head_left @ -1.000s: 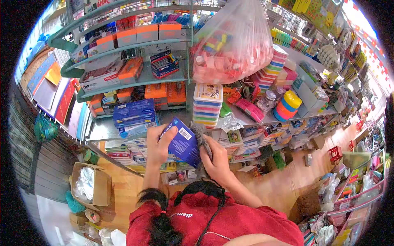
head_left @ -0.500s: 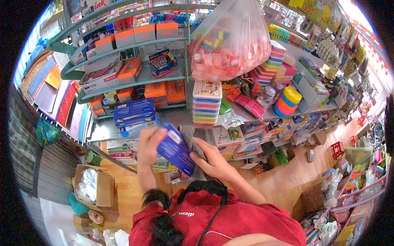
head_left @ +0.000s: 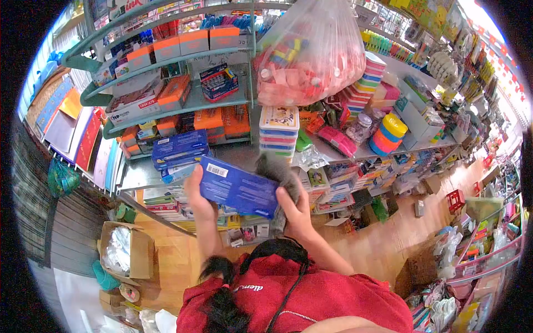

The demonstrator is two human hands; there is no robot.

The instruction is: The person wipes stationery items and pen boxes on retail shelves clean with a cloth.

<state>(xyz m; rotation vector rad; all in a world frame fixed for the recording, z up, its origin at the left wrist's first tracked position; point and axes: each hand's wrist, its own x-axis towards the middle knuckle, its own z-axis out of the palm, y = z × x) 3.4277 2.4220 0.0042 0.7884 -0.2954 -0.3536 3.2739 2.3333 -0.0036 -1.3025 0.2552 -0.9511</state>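
a: what's in hand right now?

b: blue box [head_left: 239,191], long and flat, barcode label facing up near its left end. it's sitting level in front of the person, just off the near edge of the shelf [head_left: 139,175].

a: hands?

b: left hand [head_left: 197,194] is gripping the left end of the box, fingers curling under it, thumb side on top. right hand [head_left: 297,208] is closing on the right end and is also clutching a grey cloth [head_left: 277,172] that's bunching up over that corner. neither hand is spread, both are wrapping something.

a: so which step?

b: reads as wiping the box down, cloth pressing against its right end while the left hand is steadying it. a judgement, not something i can see directly.

a: where would it sit?

b: likeliest spot is the stack of matching blue boxes [head_left: 180,150] on the shelf, just far-left of the hands. bare shelf is showing to the right of that stack, before the stacked coloured cases [head_left: 279,133].

a: what does the next move call for?

b: keeping the box level and sliding the cloth along its length, or releasing the right end so the left hand can carry it. watch the clear bag [head_left: 311,53] hanging overhead, and the cases sitting close on the right.
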